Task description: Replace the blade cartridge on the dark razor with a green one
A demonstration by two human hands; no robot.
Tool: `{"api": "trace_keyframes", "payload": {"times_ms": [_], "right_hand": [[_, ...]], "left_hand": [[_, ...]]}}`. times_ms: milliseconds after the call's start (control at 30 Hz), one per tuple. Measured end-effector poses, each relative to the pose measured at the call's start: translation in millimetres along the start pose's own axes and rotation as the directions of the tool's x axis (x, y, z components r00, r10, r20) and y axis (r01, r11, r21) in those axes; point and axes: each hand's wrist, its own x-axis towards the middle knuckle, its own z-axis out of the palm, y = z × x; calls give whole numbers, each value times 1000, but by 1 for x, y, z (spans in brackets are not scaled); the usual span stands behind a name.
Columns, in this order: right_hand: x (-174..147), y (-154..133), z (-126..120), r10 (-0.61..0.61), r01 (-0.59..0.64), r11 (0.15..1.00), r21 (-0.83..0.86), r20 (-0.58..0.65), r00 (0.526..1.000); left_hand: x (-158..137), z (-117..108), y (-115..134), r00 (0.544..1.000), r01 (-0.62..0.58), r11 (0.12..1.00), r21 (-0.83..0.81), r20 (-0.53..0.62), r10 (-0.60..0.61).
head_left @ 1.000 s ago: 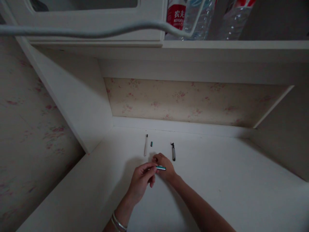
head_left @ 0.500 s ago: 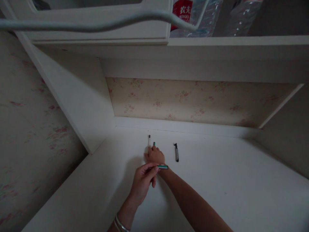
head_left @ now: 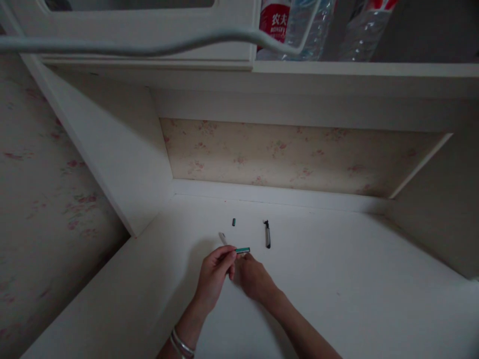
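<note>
My left hand (head_left: 215, 274) is closed, pinching a small green-and-black razor cartridge (head_left: 243, 250) between thumb and fingers. Just to its right, my right hand (head_left: 256, 276) is closed with curled fingers. A slim white toothbrush (head_left: 223, 238) runs from behind my left fingers toward my right hand, which appears to grip it; most of its length is hidden. Beyond the hands, a second green cartridge (head_left: 234, 222) lies on the white desktop (head_left: 318, 279). A black-and-silver razor handle (head_left: 267, 234) lies to the right of that cartridge.
A shelf (head_left: 337, 69) with plastic bottles (head_left: 307, 30) overhangs the desktop. A pale bent rod (head_left: 149, 49) crosses the top of the view. On the left stands a white side panel (head_left: 112, 144), and floral wallpaper (head_left: 262, 152) covers the back.
My right hand has drawn back toward me from beside the second cartridge, and the toothbrush has come nearer and tilted. My left hand keeps its pinch on the cartridge. The view has shifted slightly.
</note>
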Motion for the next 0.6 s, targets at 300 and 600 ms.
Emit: {"api": "trace_keyframes", "payload": {"times_ms": [300,600], "right_hand": [[-58,53,2,177,-113,828,549,-64,982],[-67,21,6,302,25,214,976,-91,949]], "left_hand": [[7,-9,3,985,-121,991,65,-119,128],[6,-6,0,984,-121,972,200,-109,144]]}}
